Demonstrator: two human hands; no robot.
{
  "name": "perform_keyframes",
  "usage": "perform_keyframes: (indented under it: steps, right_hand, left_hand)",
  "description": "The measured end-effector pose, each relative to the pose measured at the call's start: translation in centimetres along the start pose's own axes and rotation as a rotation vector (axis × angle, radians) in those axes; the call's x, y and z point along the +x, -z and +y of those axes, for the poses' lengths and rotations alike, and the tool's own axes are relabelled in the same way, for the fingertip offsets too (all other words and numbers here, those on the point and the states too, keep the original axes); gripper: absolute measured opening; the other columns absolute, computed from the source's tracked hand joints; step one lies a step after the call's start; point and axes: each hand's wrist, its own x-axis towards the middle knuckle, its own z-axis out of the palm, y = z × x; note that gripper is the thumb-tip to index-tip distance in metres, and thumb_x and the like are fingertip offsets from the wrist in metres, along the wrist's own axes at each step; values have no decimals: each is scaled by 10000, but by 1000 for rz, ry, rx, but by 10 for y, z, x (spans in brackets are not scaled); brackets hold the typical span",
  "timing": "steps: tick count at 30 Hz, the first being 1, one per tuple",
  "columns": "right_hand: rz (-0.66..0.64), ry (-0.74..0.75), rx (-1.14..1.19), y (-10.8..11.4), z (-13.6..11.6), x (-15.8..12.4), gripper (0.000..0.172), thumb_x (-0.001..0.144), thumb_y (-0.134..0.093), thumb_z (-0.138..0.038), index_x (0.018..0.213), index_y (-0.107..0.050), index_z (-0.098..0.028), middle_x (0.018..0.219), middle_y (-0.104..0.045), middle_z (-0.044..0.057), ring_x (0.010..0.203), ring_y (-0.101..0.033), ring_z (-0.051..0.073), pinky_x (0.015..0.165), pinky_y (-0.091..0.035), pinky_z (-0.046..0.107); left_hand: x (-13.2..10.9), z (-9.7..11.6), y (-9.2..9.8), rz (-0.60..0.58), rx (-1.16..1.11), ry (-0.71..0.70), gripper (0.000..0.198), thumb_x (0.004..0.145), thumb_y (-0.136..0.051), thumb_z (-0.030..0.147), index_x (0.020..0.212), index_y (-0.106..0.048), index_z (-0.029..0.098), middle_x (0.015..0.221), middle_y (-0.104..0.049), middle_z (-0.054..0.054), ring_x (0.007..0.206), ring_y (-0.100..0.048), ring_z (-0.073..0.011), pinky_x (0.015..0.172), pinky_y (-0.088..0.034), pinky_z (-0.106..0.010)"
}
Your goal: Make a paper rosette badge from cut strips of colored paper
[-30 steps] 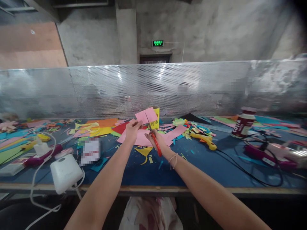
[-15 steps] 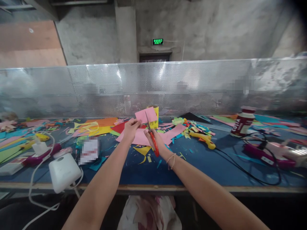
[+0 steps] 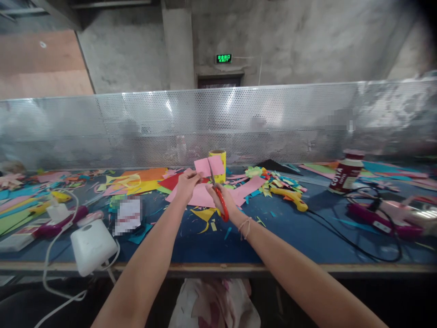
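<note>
Between its fingertips my left hand (image 3: pixel 187 183) pinches the lower left corner of a small pink paper piece (image 3: pixel 202 166). My right hand (image 3: pixel 225 200) is wrapped round red-handled scissors (image 3: pixel 223 205), whose blades point up and lie across the pink piece. Behind the piece stands a yellow cup (image 3: pixel 221 171), partly hidden by it. Larger pink paper (image 3: pixel 201 196) lies on the table under my hands. Nearer to me are yellow paper scraps (image 3: pixel 204 215).
A yellow glue gun (image 3: pixel 290 198) with a black cord lies to the right. Beyond it stands a dark red Costa bottle (image 3: pixel 346 173). A white adapter (image 3: pixel 93 246) with a cable sits at the left front. Behind the table (image 3: pixel 205 248) rises a perforated metal screen (image 3: pixel 143 118).
My hands, the pink piece and the scissors have shifted very slightly to the right. Both holds stay the same.
</note>
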Motion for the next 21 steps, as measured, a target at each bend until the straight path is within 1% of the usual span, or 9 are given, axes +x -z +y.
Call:
perform_keyframes:
  steps: [3, 6, 9, 11, 13, 16, 19, 21]
  right_hand:
    - [-2, -20, 58, 2, 2, 2, 339, 759, -442, -544, 707, -431, -209, 482, -396, -54, 439, -387, 100, 431, -336, 232]
    - [9, -24, 56, 2, 1, 4, 364, 755, -434, -561, 716, -457, -199, 480, -397, -49, 431, -381, 101, 419, -330, 235]
    - [45, -26, 0, 2, 0, 5, 383, 746, -439, -561, 667, -466, -187, 481, -406, -36, 442, -384, 102, 414, -316, 234]
    - [63, -31, -26, 1, 0, 5, 389, 740, -447, -558, 617, -444, -189, 481, -408, -31, 449, -383, 98, 413, -309, 229]
    - [51, -37, -16, 1, 1, 5, 393, 738, -453, -562, 597, -416, -196, 471, -398, -37, 439, -374, 93, 405, -305, 225]
    - [15, -48, 44, 2, 4, 4, 384, 735, -459, -578, 638, -418, -208, 452, -383, -52, 411, -370, 95, 385, -308, 224]
    - [5, -47, 123, 3, 5, 4, 385, 734, -457, -594, 691, -432, -213, 448, -396, -60, 397, -379, 98, 385, -325, 225]
    - [-8, -47, 149, 5, 4, 3, 397, 725, -463, -605, 692, -433, -211, 443, -406, -60, 394, -387, 98, 394, -337, 227]
  left_hand:
    - [0, -2, 0, -60, 35, 31, 214, 555, -727, 296, 650, -658, 117, 557, -546, 5, 513, -465, -73, 547, -403, -217]
    - [1, -6, 1, -76, 51, 24, 243, 560, -725, 303, 704, -678, 113, 560, -558, -3, 514, -468, -75, 546, -406, -217]
    - [3, -9, 4, -83, 54, 20, 285, 560, -725, 308, 766, -691, 114, 586, -580, -13, 526, -479, -80, 560, -417, -223]
    - [4, -10, 5, -91, 59, 26, 300, 560, -724, 313, 782, -694, 114, 601, -591, -17, 536, -486, -86, 568, -423, -228]
    - [4, -11, 5, -93, 68, 31, 299, 561, -722, 317, 776, -694, 112, 606, -594, -20, 540, -489, -89, 568, -423, -231]
    - [3, -10, 5, -101, 77, 41, 287, 565, -720, 321, 755, -690, 108, 604, -592, -20, 547, -496, -93, 571, -421, -235]
    - [1, -9, 4, -122, 120, 34, 253, 568, -717, 333, 672, -670, 108, 571, -573, -13, 537, -495, -93, 560, -413, -232]
    - [0, -8, 4, -135, 171, 5, 243, 576, -711, 342, 614, -651, 110, 542, -554, -7, 518, -480, -87, 536, -399, -225]
